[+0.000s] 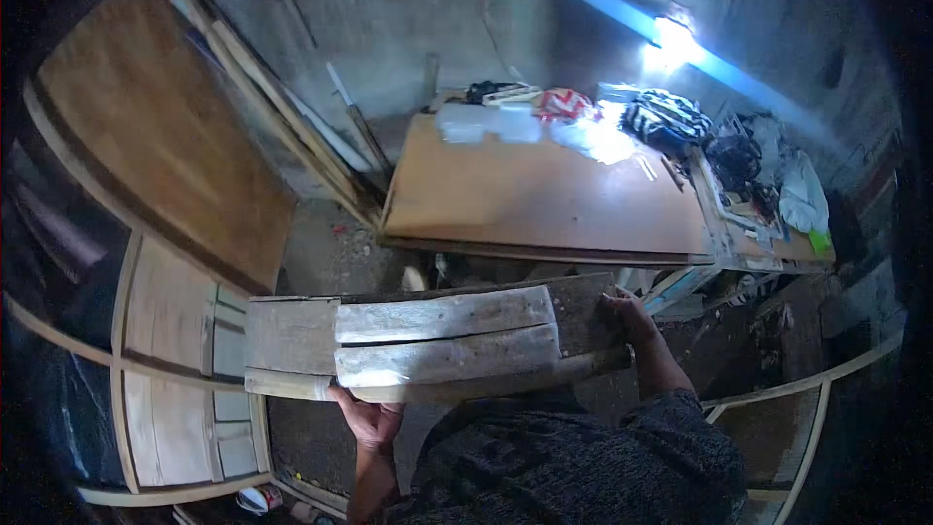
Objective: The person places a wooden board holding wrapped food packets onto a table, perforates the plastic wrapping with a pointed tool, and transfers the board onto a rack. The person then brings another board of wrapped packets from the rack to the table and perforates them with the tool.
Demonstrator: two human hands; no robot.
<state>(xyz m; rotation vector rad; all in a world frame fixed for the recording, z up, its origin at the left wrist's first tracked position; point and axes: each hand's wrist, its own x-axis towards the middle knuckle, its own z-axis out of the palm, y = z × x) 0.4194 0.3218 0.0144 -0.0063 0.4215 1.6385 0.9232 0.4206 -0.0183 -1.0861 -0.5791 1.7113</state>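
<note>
A long wooden panel [292,335] spans the space in front of my body, tilted slightly up at its right end. Two paler, worn slats [447,316] lie side by side across its middle, with a dark gap between them. My left hand [367,418] grips the lower edge left of centre, thumb at the edge and the other fingers mostly hidden underneath. At the right end, my right hand [627,316] is closed round the panel's edge. The panel's underside is out of sight.
Beyond the panel stands a brown-topped table [544,194] with plastic bags [486,122] and a striped bundle [666,119] along its back. A lit lamp [671,44] glares on the wall. Wooden poles [282,107] and a large brown board [160,126] lean at left, near pale wooden frames [175,428].
</note>
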